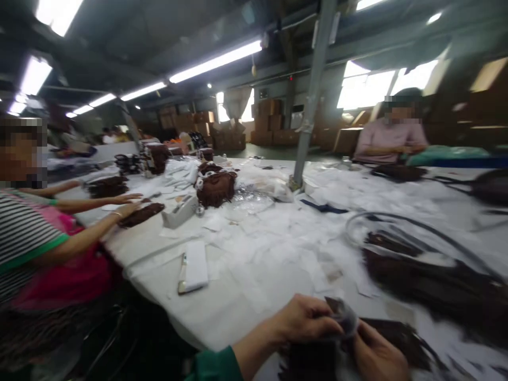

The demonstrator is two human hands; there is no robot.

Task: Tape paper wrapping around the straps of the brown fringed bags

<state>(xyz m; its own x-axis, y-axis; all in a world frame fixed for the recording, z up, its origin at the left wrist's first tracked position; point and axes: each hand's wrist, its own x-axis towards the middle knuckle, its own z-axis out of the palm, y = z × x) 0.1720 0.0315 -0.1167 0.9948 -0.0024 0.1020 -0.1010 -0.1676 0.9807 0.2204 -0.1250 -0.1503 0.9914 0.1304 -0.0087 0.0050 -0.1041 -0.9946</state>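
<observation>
Both our left hand (305, 320) and right hand (377, 355) grip a dark hair bundle (402, 337) at the white table's (246, 296) near edge.

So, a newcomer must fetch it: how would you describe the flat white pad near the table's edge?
Take the long white table and follow its near left edge, between the co-worker in the striped top and the left hand gripping a dark hairpiece. A flat white pad lies there. Unlike the paper scraps around, it is thick and straight-edged, with a yellowish strip down one long side.
</observation>
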